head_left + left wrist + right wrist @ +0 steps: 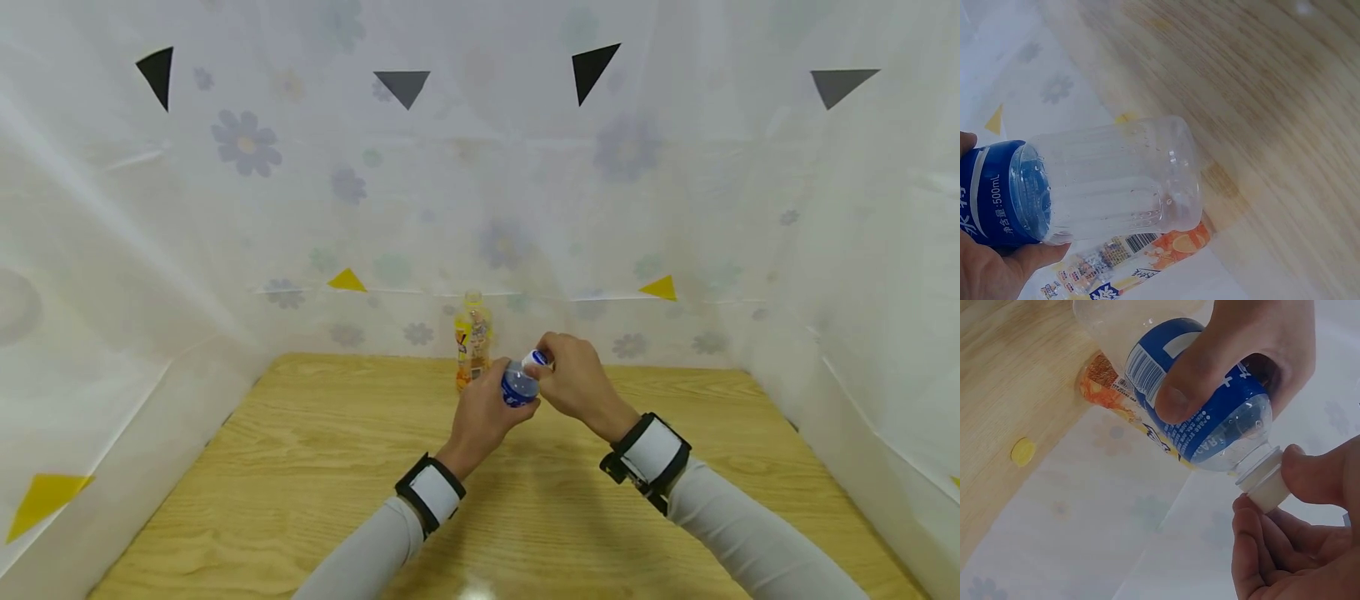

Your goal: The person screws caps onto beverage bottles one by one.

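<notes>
My left hand (483,410) grips a clear plastic water bottle (521,385) round its blue label, holding it up off the table. Drops of liquid cling to the inside of the bottle's lower part in the left wrist view. At the neck, my right hand (576,379) pinches the white bottle cap (1268,490) between thumb and fingers. The cap sits at the mouth of the bottle, and its top shows blue in the head view. Just behind the left hand, an orange drink bottle (474,337) stands upright on the table with no cap on its mouth.
A small yellow cap (1023,452) lies on the wooden table (315,467) near its back edge. White sheeting (480,183) with flower prints and stuck-on triangles rises behind and along both sides of the table.
</notes>
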A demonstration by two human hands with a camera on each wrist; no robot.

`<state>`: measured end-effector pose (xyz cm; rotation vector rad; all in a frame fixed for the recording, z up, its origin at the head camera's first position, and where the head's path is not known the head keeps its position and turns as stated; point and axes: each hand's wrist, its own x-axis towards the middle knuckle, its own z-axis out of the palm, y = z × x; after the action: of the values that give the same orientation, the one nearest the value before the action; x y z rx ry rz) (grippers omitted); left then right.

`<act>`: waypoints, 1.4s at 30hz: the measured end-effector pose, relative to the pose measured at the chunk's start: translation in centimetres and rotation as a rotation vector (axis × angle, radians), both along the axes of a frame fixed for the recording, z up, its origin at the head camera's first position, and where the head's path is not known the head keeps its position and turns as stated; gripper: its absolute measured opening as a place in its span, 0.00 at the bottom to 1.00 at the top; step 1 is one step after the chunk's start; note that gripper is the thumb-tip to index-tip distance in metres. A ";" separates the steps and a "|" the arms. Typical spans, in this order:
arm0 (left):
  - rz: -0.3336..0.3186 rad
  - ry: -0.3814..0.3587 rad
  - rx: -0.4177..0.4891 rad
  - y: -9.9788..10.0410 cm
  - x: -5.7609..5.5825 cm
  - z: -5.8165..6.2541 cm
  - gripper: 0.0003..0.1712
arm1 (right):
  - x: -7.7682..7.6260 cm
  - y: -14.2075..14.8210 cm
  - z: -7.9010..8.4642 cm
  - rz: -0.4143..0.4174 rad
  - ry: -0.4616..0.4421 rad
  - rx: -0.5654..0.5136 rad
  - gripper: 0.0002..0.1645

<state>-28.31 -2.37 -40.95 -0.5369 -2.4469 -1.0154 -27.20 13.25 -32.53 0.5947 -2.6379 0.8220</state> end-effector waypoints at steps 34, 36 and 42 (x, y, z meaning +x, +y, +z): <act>-0.010 0.033 0.008 0.2 0.3 0.0 0.33 | 0.5 -0.2 -0.5 -0.046 -0.025 0.042 0.37; -0.008 0.034 0.006 0.2 0.4 -0.1 0.34 | 0.8 -0.4 -0.2 -0.044 -0.053 0.065 0.40; 0.011 0.034 -0.011 0.3 0.4 0.1 0.37 | 1.3 -0.7 0.5 -0.026 -0.043 0.083 0.30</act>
<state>-27.96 -2.10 -40.84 -0.5400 -2.4239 -0.9815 -25.93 12.59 -32.06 0.5682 -2.7239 0.7284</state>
